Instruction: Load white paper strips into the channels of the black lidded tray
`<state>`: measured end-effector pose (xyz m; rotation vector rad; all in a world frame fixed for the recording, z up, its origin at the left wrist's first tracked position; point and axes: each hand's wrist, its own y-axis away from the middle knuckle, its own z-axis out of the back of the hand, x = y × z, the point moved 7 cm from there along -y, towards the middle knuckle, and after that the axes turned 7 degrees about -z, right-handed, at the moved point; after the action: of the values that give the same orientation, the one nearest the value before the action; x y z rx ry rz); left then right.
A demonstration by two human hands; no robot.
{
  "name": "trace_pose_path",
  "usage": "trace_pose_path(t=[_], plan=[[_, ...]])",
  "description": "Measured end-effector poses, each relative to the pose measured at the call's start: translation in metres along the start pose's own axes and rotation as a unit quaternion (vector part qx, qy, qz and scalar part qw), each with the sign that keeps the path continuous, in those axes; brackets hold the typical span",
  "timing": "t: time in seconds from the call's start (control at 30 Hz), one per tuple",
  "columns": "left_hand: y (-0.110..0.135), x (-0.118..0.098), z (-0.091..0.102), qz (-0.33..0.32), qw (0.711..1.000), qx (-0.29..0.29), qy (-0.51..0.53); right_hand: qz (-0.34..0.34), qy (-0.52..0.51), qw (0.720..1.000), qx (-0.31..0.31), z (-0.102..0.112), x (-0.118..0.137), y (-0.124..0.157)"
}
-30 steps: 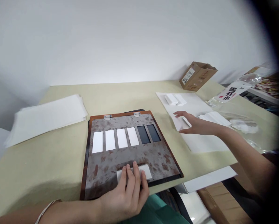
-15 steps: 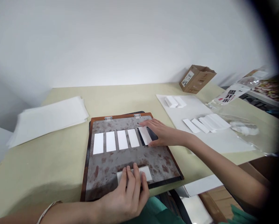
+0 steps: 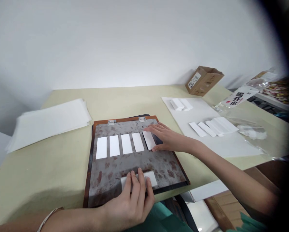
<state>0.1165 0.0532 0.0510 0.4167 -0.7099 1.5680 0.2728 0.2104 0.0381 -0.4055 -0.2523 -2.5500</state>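
Observation:
A stained metal template plate on a brown board lies in front of me, with a row of rectangular slots. White strips fill most of the slots. My right hand lies flat on the plate's right slots, fingers stretched over a white strip. My left hand rests at the plate's near edge, fingers flat on a white label.
A stack of white sheets lies at the left. To the right, a white sheet carries loose white strips and two small white blocks. A cardboard box and plastic bags sit at the far right.
My right hand left the loose strips on the right sheet and came to the plate, laying a white strip into the fifth slot. My left hand has stayed put.

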Motion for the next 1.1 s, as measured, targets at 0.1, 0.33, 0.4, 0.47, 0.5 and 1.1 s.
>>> trace_pose_path(t=[0.1,0.33,0.4,0.47,0.5,1.1], plan=[[0.0001,0.0,0.0003,-0.001,1.0,0.0,0.0,0.0,0.009,1.0,0.0,0.0,0.0004,0.0],[-0.0007,0.0005,0.0011,-0.001,1.0,0.002,0.0,-0.011,0.028,1.0,-0.002,-0.0024,-0.0017,0.0024],[-0.0007,0.0005,0.0011,-0.001,1.0,0.002,-0.002,-0.011,0.032,0.999,-0.001,-0.0042,-0.0027,0.0024],[-0.0004,0.0005,0.001,-0.002,1.0,0.002,-0.002,-0.011,0.034,0.999,-0.001,-0.006,-0.0039,0.0023],[-0.0002,0.0005,0.001,-0.001,1.0,0.001,-0.002,-0.011,0.035,0.999,-0.002,-0.0069,-0.0044,0.0023],[0.0002,0.0004,0.0007,-0.001,1.0,-0.002,0.001,-0.009,0.032,0.999,-0.011,-0.0055,-0.0081,0.0066]])
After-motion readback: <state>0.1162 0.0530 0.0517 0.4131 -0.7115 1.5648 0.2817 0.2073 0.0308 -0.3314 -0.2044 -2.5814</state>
